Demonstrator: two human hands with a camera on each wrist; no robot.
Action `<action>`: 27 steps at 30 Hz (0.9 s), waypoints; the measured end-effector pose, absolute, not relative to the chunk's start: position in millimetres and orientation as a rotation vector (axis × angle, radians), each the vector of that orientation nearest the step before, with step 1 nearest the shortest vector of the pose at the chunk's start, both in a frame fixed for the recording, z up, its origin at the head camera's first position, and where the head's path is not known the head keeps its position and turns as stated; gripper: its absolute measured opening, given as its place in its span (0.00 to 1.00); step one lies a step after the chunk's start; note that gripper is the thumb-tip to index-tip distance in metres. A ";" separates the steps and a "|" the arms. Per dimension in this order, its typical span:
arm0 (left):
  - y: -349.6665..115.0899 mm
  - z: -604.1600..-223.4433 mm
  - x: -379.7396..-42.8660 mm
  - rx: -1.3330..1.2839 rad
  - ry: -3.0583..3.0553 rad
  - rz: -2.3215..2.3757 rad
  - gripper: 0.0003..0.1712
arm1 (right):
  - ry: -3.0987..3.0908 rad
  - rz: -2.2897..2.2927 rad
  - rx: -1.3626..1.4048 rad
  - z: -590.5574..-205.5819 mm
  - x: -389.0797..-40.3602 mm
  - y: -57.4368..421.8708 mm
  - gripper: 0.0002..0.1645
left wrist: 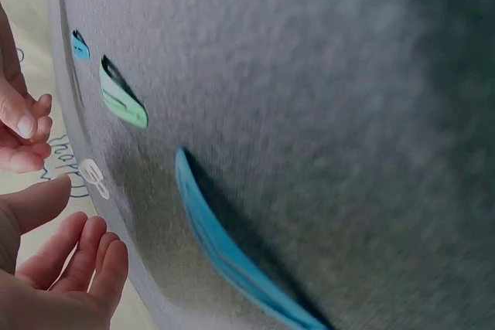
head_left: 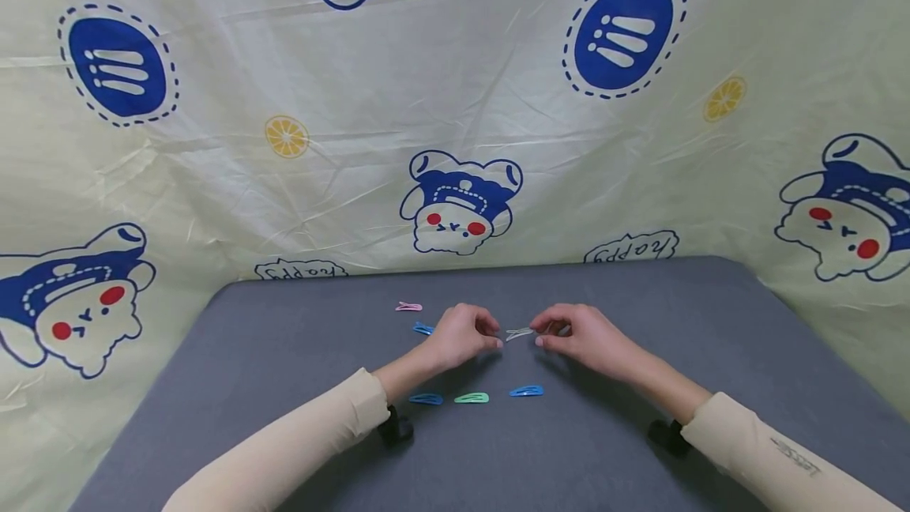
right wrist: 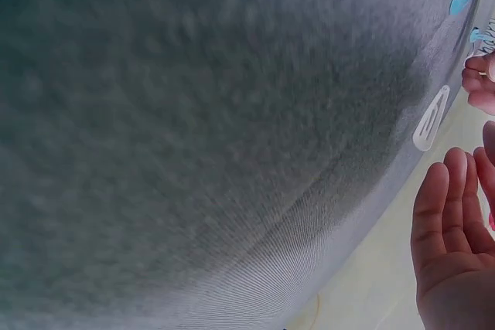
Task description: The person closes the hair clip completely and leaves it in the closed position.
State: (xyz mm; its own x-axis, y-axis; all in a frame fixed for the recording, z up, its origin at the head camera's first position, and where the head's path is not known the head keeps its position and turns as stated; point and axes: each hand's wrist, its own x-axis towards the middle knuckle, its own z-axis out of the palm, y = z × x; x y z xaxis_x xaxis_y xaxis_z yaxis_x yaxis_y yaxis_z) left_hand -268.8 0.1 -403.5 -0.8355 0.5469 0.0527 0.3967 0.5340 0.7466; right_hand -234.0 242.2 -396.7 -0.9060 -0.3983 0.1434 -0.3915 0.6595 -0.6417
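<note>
On the grey table (head_left: 306,346), a white hair clip (head_left: 519,333) lies between the left hand (head_left: 460,336) and right hand (head_left: 588,336), both gripping nothing, thumbs parted from loosely bent fingers.

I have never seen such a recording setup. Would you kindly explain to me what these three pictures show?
There is no robot here: a person works with a bare left hand and right hand. The widest picture comes from a camera worn on the head, looking forward and down; the other two come from cameras on the left and right wrists. On the grey table lie a pink hair clip, a green hair clip and three blue hair clips. A white hair clip lies between the hands; neither hand appears to hold it.
</note>
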 end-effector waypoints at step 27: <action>0.1 -411.0 -293.6 0.798 2.588 1.084 0.07 | 2.833 -0.971 -0.704 -411.9 -272.0 233.9 0.09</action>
State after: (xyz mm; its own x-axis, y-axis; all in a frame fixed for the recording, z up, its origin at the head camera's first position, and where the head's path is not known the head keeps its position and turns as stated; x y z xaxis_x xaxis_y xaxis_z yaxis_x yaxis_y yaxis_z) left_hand -293.6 0.1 -411.0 -0.8271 0.5620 0.0036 0.3967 0.5793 0.7120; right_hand -272.0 233.9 -411.9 -0.8931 -0.4419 0.0843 -0.4007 0.6963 -0.5955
